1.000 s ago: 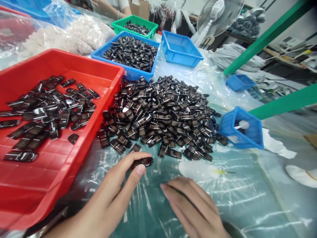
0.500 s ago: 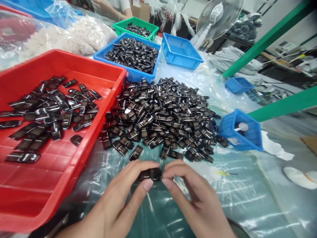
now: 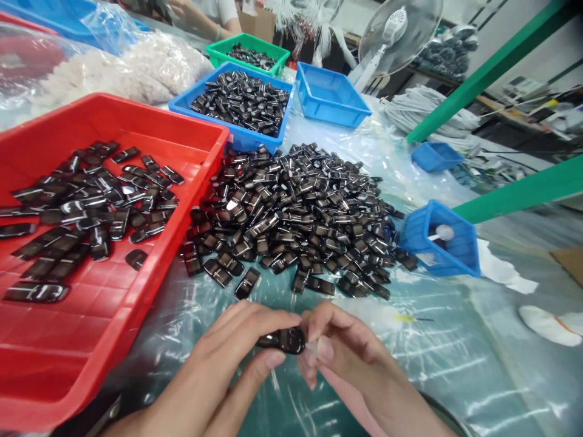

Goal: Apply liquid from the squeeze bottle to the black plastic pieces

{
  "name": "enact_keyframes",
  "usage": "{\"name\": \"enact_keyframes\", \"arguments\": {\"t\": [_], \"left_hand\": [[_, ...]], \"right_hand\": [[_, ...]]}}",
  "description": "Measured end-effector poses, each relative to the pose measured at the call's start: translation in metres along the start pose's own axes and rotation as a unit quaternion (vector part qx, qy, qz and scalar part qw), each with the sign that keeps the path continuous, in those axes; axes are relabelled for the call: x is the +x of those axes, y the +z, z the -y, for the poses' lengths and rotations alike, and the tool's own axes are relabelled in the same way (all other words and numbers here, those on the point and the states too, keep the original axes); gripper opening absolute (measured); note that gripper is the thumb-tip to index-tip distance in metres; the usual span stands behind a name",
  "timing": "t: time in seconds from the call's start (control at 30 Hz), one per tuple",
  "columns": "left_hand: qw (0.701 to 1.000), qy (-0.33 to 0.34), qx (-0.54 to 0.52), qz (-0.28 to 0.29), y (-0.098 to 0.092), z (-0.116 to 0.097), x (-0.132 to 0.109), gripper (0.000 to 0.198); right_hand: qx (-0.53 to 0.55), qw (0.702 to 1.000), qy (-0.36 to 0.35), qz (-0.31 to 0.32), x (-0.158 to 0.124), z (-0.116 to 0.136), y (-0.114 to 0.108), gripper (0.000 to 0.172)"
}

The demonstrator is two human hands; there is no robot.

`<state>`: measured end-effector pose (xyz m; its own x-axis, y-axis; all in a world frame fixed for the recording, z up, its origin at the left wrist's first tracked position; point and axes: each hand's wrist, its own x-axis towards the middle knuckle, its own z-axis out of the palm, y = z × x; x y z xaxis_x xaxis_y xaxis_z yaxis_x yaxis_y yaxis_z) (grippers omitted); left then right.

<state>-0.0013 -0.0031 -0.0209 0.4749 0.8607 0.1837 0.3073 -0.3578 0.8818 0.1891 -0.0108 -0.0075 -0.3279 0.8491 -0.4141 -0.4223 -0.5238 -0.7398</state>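
Pinched between thumb and fingers of the left hand [image 3: 228, 352]: one dark part [image 3: 289, 340], held above the desk [image 3: 446, 346] on the near side of the pile [image 3: 310, 212], apart from it, far end lost behind the fingers. Pinched in the right hand [image 3: 350, 343], close against the part's right end: a pale scrap [image 3: 313, 351], too small and blurred to name; hard to tell whether joined to the part or merely touching. Both forearms cut off by the bottom edge. Just beyond the right hand, a whitish patch [image 3: 364, 312], partly covered by fingers. To the left, a red tray [image 3: 91, 321] of similar parts, cropped by the left edge. Behind the pile, a full blue tray [image 3: 264, 141]. To the right, a blue bin [image 3: 455, 246], contents mostly shadowed. At the top, a co-worker's arm [image 3: 195, 21], cropped and blurred.
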Motion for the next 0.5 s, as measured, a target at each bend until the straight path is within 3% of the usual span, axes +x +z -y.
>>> {"name": "enact_keyframes", "arguments": {"t": [0.23,0.37,0.5], "left_hand": [[0.997,0.053,-0.040,0.025,0.001,0.005,0.001,0.034],[0.997,0.075,0.013,0.013,-0.001,0.004,0.001,0.025],[0.986,0.149,0.075,0.014,-0.002,0.003,0.003,0.025]], "right_hand": [[0.028,1.000,0.006,0.008,-0.003,-0.002,-0.001,0.006],[0.028,1.000,0.009,0.001,-0.003,-0.005,0.001,0.008],[0.047,0.998,0.009,0.035,-0.001,-0.013,-0.001,0.017]]}}
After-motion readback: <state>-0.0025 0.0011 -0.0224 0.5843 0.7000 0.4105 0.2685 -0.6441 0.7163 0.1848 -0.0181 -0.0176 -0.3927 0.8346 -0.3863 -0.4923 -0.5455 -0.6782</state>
